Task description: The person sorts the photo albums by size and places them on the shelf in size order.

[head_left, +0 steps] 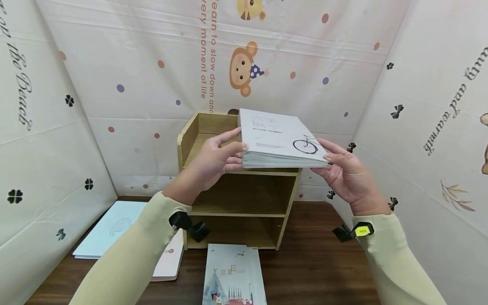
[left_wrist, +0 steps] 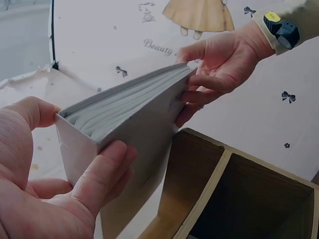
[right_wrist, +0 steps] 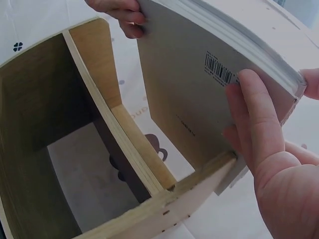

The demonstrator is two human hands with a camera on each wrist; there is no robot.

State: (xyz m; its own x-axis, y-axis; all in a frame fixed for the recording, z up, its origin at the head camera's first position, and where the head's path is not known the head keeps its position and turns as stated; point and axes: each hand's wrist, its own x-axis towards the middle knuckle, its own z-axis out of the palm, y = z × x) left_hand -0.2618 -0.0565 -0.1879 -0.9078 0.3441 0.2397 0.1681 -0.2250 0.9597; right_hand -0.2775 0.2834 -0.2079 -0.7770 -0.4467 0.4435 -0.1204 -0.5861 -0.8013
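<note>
Okay, so from the head view: there's a thick white hardcover book [head_left: 272, 135], with a black bicycle drawing [head_left: 306, 145] near one corner of the cover and some small lettering I can't read. The pages look a bit wavy along the near edge. The left hand [head_left: 217, 160] pinches the near left corner, thumb on top and fingers below, and the right hand [head_left: 345, 173] does the same at the near right corner. The book is up in front of the top tier of a wooden shelf [head_left: 240, 210], cover tilted toward the camera.

Left wrist view: left thumb on one edge, fingertips on the back cover, right hand gripping the far end. Both hands are only open about as wide as the book's thick.

Right wrist view: back cover's plain with a barcode [right_wrist: 218, 68], and the right fingers are pressed right beside it. Can't tell if the book touches the shelf.
</note>
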